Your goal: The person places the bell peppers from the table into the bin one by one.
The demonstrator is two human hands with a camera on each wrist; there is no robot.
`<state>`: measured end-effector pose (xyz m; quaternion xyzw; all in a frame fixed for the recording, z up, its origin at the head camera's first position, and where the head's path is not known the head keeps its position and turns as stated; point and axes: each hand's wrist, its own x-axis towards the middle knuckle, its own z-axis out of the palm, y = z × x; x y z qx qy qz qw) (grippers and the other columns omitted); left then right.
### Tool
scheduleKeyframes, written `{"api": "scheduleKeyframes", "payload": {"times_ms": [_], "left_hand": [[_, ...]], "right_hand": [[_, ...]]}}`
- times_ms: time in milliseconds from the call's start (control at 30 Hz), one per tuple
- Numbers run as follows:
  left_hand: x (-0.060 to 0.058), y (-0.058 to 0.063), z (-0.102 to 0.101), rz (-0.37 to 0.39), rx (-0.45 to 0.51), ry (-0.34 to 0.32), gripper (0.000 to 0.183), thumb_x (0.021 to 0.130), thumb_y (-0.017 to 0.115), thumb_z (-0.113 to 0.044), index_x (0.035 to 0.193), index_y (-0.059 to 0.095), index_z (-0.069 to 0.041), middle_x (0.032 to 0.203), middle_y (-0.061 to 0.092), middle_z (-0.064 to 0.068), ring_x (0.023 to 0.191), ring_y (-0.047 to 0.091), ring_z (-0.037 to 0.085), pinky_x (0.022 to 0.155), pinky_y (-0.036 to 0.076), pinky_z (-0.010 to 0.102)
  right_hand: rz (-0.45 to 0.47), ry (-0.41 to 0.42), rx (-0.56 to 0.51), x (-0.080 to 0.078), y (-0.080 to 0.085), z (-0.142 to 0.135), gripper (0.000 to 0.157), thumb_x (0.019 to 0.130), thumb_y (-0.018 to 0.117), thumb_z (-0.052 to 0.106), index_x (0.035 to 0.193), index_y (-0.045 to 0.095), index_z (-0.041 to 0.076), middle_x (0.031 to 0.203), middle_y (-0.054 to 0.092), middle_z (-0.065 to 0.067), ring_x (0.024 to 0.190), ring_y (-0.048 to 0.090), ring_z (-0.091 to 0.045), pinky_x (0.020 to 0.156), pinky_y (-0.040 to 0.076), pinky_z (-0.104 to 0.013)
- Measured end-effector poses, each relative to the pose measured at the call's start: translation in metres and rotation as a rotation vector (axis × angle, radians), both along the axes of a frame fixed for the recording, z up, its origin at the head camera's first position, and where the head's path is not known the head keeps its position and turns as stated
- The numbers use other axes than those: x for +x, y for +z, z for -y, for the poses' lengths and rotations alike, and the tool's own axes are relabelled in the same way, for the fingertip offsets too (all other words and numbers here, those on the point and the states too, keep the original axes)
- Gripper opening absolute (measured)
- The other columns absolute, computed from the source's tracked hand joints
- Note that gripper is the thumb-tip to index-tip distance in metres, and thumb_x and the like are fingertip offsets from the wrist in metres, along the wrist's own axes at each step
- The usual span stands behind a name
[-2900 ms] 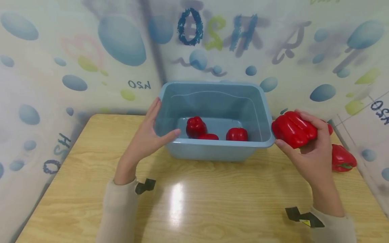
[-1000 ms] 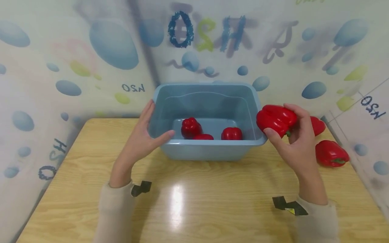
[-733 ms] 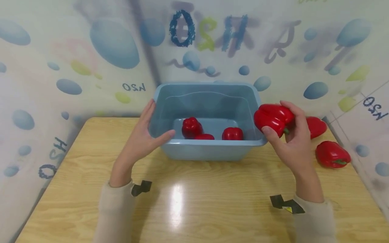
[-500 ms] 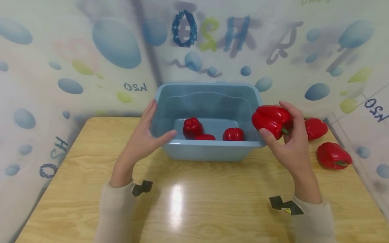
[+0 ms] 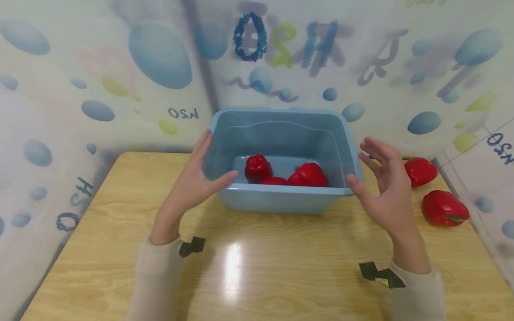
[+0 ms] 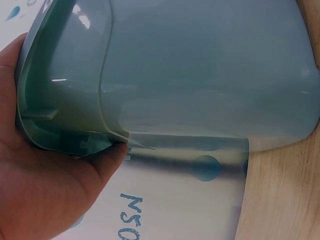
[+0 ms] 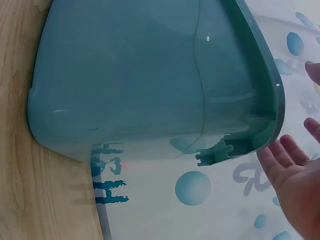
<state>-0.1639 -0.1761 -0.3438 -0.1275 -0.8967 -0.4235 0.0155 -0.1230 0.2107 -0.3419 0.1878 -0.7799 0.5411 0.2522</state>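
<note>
A light blue plastic bin [image 5: 277,200] stands on the table against the patterned wall. My left hand [image 5: 188,183] grips its left end, thumb over the front rim and fingers along the side; the left wrist view shows fingertips tucked under the rim. Several red bell peppers lie inside: one at left [image 5: 258,168], one mostly hidden by the front wall [image 5: 275,180], and a bell pepper with a green stem [image 5: 309,175] at right, its underside hidden. My right hand [image 5: 387,191], holding nothing, is spread at the bin's right rim, thumb tip close to the edge.
Two more red bell peppers lie on the wooden table [image 5: 257,258] to the right: one near the back [image 5: 420,171], another nearer me [image 5: 445,208]. The patterned wall [image 5: 281,80] rises directly behind the bin.
The bell pepper held in my right hand at the right rim has been let go and now lies inside the bin at right. The right fingers have spread. My left hand stays on the bin.
</note>
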Motion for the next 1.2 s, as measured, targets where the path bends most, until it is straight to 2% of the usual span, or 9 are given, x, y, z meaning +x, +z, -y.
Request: {"api": "scheduleKeyframes", "payload": {"times_ms": [200,333,433,667,800,967,1200], "left_hand": [[0.000,0.001,0.000,0.008,-0.004,0.007,0.103,0.086,0.072,-0.055,0.162,0.006,-0.035,0.170,0.002,-0.019,0.159,0.014,0.020,0.118,0.031,0.067],[0.000,0.001,-0.002,0.009,0.000,0.003,0.104,0.085,0.073,-0.055,0.162,0.006,-0.035,0.170,0.001,-0.020,0.159,0.014,0.020,0.118,0.031,0.067],[0.000,0.001,-0.002,0.007,0.010,-0.002,0.104,0.085,0.073,-0.055,0.162,0.006,-0.035,0.169,0.002,-0.020,0.158,0.014,0.019,0.119,0.031,0.067],[0.001,0.001,-0.001,0.013,0.009,0.004,0.104,0.085,0.072,-0.055,0.162,0.006,-0.034,0.169,0.001,-0.020,0.159,0.014,0.020,0.119,0.031,0.066],[0.001,0.001,-0.003,0.019,0.012,0.000,0.104,0.085,0.073,-0.055,0.163,0.006,-0.033,0.169,0.001,-0.020,0.159,0.014,0.020,0.119,0.032,0.065],[0.001,0.000,-0.003,0.025,0.011,0.004,0.105,0.085,0.073,-0.056,0.163,0.006,-0.033,0.170,0.001,-0.019,0.158,0.014,0.020,0.119,0.032,0.066],[0.000,0.001,-0.001,0.017,0.015,0.001,0.105,0.085,0.074,-0.054,0.163,0.006,-0.034,0.170,0.001,-0.020,0.158,0.015,0.021,0.117,0.033,0.067]], "right_hand": [[-0.001,-0.015,0.003,0.000,-0.003,-0.003,0.077,0.075,0.068,-0.014,0.147,0.046,0.002,0.146,0.052,-0.001,0.133,0.052,-0.017,0.112,0.043,-0.015],[-0.027,-0.049,0.014,0.002,-0.007,-0.010,0.072,0.076,0.068,-0.013,0.145,0.047,-0.002,0.144,0.053,0.002,0.133,0.053,-0.015,0.114,0.042,-0.016],[-0.016,-0.068,0.000,0.005,-0.009,-0.017,0.069,0.079,0.068,-0.012,0.145,0.047,-0.003,0.145,0.054,0.000,0.135,0.052,-0.015,0.115,0.040,-0.016],[0.079,-0.109,0.014,0.018,-0.027,-0.030,0.068,0.084,0.067,-0.008,0.148,0.045,0.003,0.149,0.052,0.001,0.137,0.050,-0.009,0.114,0.039,-0.011],[0.122,-0.170,0.031,0.024,-0.033,-0.042,0.066,0.085,0.067,-0.008,0.147,0.047,0.005,0.147,0.053,0.005,0.134,0.051,-0.007,0.110,0.040,-0.008],[0.219,-0.253,0.040,0.033,-0.039,-0.056,0.065,0.087,0.067,-0.005,0.148,0.048,0.010,0.147,0.054,0.006,0.136,0.050,-0.004,0.109,0.039,-0.006],[0.319,-0.323,0.064,0.047,-0.054,-0.075,0.065,0.090,0.068,-0.001,0.150,0.046,0.013,0.148,0.052,0.007,0.136,0.048,0.001,0.108,0.037,-0.003]]}}
